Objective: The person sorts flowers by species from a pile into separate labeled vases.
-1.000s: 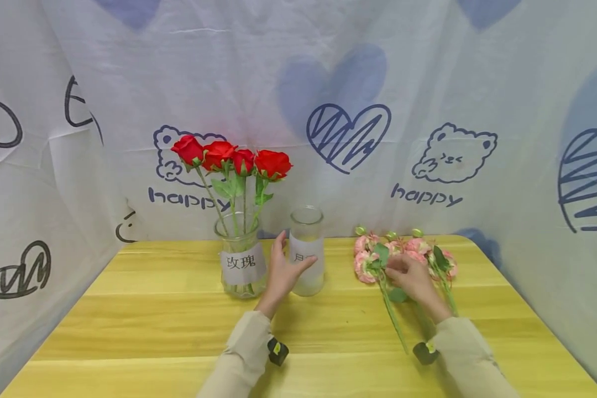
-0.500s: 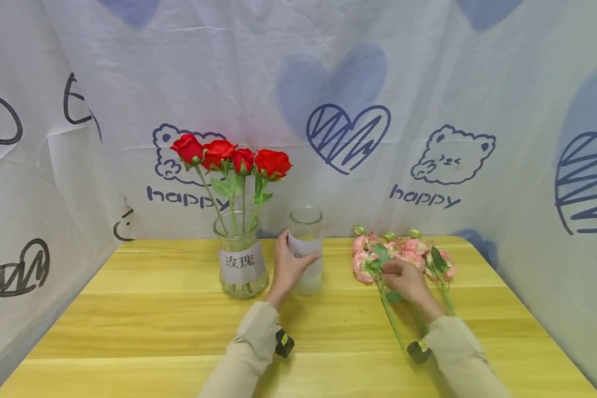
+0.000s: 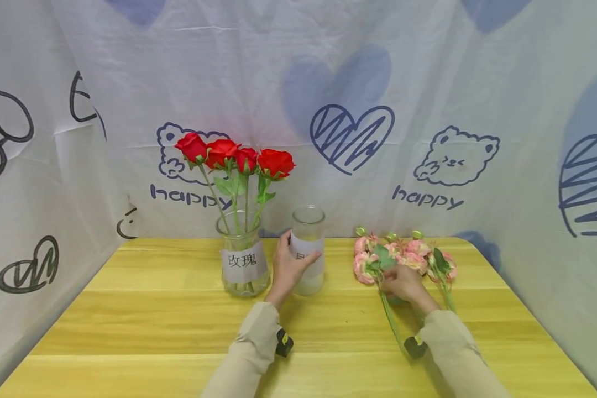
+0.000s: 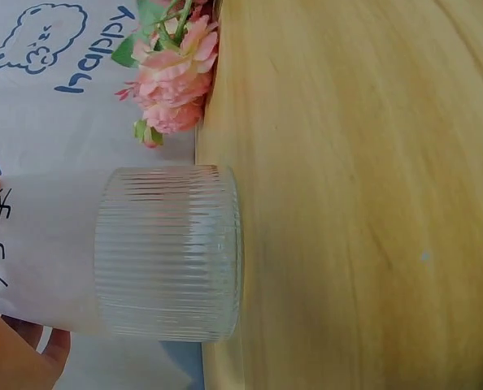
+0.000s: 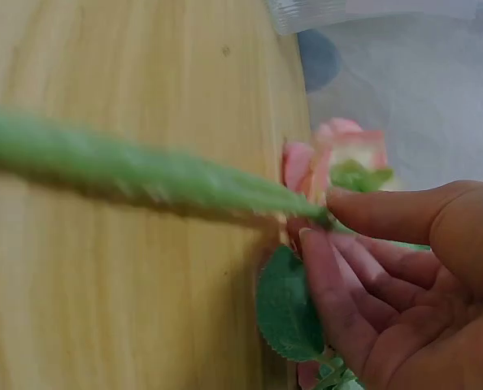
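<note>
My left hand [image 3: 287, 271] grips the tall clear glass vase [image 3: 312, 283], thumb across its white paper label and fingers round its left side. In the left wrist view the ribbed lower part of the vase [image 4: 170, 253] shows near the wooden surface. Over at the right, my right hand [image 3: 404, 284] pinches the green stem [image 5: 160, 175] of a pink flower [image 3: 365, 266] between thumb and index finger, just under the bloom. Its other fingers lie curled below, beside a green leaf [image 5: 289, 307]. Several more pink flowers [image 3: 414, 255] lie around it on the table.
Left of the tall vase stands a wider glass vase [image 3: 231, 276] with a labelled front, holding several red roses [image 3: 222, 153]. Both stand near the back of the wooden table [image 3: 179, 331]. A printed white cloth [image 3: 258, 72] hangs behind and along the sides.
My left hand has closed in from the left and taken hold of the tall vase. My right fingers have moved slightly left and down onto the flower's stem.
</note>
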`<move>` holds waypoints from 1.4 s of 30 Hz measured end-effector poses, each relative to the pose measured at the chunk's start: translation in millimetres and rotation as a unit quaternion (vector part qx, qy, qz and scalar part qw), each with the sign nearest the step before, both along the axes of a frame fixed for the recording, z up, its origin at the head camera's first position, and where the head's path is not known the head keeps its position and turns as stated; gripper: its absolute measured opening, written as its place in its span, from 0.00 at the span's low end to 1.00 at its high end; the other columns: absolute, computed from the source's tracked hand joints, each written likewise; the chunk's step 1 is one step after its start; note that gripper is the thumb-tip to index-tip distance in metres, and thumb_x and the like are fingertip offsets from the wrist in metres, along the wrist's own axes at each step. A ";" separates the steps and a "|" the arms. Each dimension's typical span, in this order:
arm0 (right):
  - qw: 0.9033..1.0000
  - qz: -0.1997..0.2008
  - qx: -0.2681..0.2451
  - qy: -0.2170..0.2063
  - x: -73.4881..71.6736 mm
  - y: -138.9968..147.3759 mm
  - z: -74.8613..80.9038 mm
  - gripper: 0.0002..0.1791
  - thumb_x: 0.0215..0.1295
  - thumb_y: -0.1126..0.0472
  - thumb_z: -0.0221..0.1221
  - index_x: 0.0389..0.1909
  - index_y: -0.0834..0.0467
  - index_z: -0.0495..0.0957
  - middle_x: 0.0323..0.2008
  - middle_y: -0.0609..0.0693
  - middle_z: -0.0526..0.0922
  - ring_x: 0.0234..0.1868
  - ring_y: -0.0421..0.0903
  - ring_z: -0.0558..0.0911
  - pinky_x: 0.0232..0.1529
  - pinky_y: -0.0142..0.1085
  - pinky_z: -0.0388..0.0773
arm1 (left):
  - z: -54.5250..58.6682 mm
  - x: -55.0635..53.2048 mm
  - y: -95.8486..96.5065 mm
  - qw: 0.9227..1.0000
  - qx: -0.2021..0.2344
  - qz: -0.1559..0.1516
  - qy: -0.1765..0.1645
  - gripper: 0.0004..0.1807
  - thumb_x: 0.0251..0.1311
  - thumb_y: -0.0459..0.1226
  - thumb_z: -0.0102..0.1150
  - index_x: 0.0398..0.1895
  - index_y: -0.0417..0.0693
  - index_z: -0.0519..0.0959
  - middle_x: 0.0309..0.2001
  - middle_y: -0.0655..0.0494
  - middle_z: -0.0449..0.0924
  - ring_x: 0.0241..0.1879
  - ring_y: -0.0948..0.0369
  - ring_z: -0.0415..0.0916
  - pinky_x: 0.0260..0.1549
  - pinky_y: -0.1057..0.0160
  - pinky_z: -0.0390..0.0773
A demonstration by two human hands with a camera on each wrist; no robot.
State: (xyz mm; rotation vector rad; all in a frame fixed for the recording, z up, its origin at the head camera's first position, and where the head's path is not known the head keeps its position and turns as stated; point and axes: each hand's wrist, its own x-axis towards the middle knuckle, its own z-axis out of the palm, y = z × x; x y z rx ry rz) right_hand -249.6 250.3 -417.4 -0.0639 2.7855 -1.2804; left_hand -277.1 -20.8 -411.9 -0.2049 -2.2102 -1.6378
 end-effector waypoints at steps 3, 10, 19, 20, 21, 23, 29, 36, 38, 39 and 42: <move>1.000 0.011 -0.016 -0.015 -0.9 -0.2 0.9 0.20 0.59 0.70 0.62 0.49 0.79 0.74 0.49 0.70 0.78 0.35 0.55 0.85 0.35 0.43 0.84 | -1.0 -0.8 -0.1 1.000 0.003 0.001 0.008 0.42 0.45 0.39 0.76 0.64 0.38 0.66 0.55 0.41 0.71 0.53 0.46 0.72 0.52 0.46 0.73; 0.997 -0.003 -0.077 -0.027 -4.6 0.8 -3.6 0.16 0.61 0.72 0.61 0.45 0.81 0.74 0.41 0.69 0.79 0.31 0.49 0.82 0.35 0.41 0.84 | -0.8 -0.8 0.5 1.000 0.007 0.002 0.010 0.42 0.46 0.39 0.76 0.64 0.37 0.66 0.56 0.40 0.71 0.53 0.45 0.71 0.54 0.46 0.73; 0.972 -0.057 -0.219 -0.060 -6.1 5.2 -2.4 0.27 0.69 0.68 0.54 0.63 0.80 0.60 0.63 0.73 0.63 0.36 0.40 0.81 0.40 0.34 0.83 | -3.5 -1.4 1.3 1.000 0.001 0.003 0.004 0.43 0.45 0.39 0.76 0.64 0.38 0.65 0.56 0.41 0.71 0.54 0.46 0.71 0.54 0.47 0.73; 0.967 -0.060 -0.240 -0.063 -6.0 5.4 -0.3 0.27 0.70 0.68 0.53 0.64 0.80 0.59 0.65 0.73 0.61 0.36 0.38 0.81 0.40 0.33 0.82 | -3.4 -1.5 1.3 1.000 0.000 0.003 0.004 0.43 0.45 0.39 0.76 0.64 0.38 0.65 0.56 0.41 0.71 0.53 0.46 0.71 0.54 0.47 0.73; 0.960 -0.066 -0.263 -0.064 -5.9 5.3 1.6 0.27 0.70 0.68 0.53 0.64 0.80 0.59 0.63 0.71 0.63 0.35 0.35 0.80 0.39 0.31 0.82 | -3.6 -1.6 1.1 1.000 0.000 0.002 0.006 0.43 0.45 0.39 0.76 0.64 0.38 0.65 0.55 0.41 0.71 0.53 0.46 0.72 0.54 0.47 0.73; 0.946 -0.070 -0.308 -0.070 -6.4 5.0 5.9 0.27 0.71 0.68 0.52 0.65 0.79 0.58 0.60 0.66 0.70 0.35 0.35 0.80 0.39 0.29 0.81 | -3.6 -1.5 0.6 1.000 -0.001 0.002 0.012 0.43 0.45 0.39 0.76 0.64 0.37 0.65 0.55 0.40 0.71 0.53 0.45 0.72 0.53 0.46 0.73; 0.902 -0.062 -0.421 -0.069 -12.8 5.2 14.9 0.28 0.71 0.70 0.50 0.67 0.78 0.55 0.32 0.41 0.83 0.35 0.36 0.81 0.38 0.28 0.78 | -3.7 -1.3 -0.8 1.000 -0.001 0.002 0.018 0.43 0.45 0.38 0.76 0.64 0.37 0.65 0.55 0.40 0.71 0.53 0.45 0.72 0.53 0.46 0.74; 0.865 -0.054 -0.493 -0.070 -15.1 2.8 30.6 0.18 0.73 0.69 0.47 0.61 0.67 0.64 0.35 0.41 0.82 0.38 0.37 0.79 0.41 0.29 0.76 | -3.1 -1.0 -0.6 1.000 -0.001 0.000 0.003 0.43 0.46 0.39 0.76 0.65 0.38 0.64 0.56 0.41 0.70 0.53 0.46 0.71 0.54 0.47 0.73; 0.855 -0.053 -0.511 -0.069 -14.5 0.7 36.0 0.14 0.74 0.68 0.47 0.57 0.62 0.67 0.37 0.40 0.81 0.39 0.36 0.78 0.43 0.30 0.75 | -3.3 -1.0 -0.2 1.000 -0.001 -0.001 0.001 0.43 0.46 0.39 0.76 0.65 0.39 0.64 0.56 0.41 0.70 0.53 0.46 0.71 0.54 0.47 0.73; 0.851 -0.055 -0.518 -0.067 -14.6 -0.4 38.5 0.12 0.74 0.68 0.47 0.55 0.61 0.68 0.37 0.40 0.81 0.39 0.36 0.77 0.44 0.30 0.75 | -3.2 -0.9 -0.1 1.000 -0.002 -0.001 0.002 0.43 0.47 0.39 0.76 0.65 0.39 0.64 0.56 0.41 0.70 0.53 0.46 0.71 0.54 0.47 0.73; 0.830 -0.071 -0.550 -0.065 -15.6 -4.1 47.0 0.09 0.73 0.68 0.47 0.49 0.57 0.71 0.38 0.42 0.80 0.40 0.36 0.76 0.47 0.30 0.74 | -2.8 -0.7 0.3 1.000 -0.002 -0.002 0.004 0.42 0.47 0.38 0.75 0.65 0.39 0.64 0.56 0.41 0.70 0.53 0.46 0.71 0.53 0.47 0.73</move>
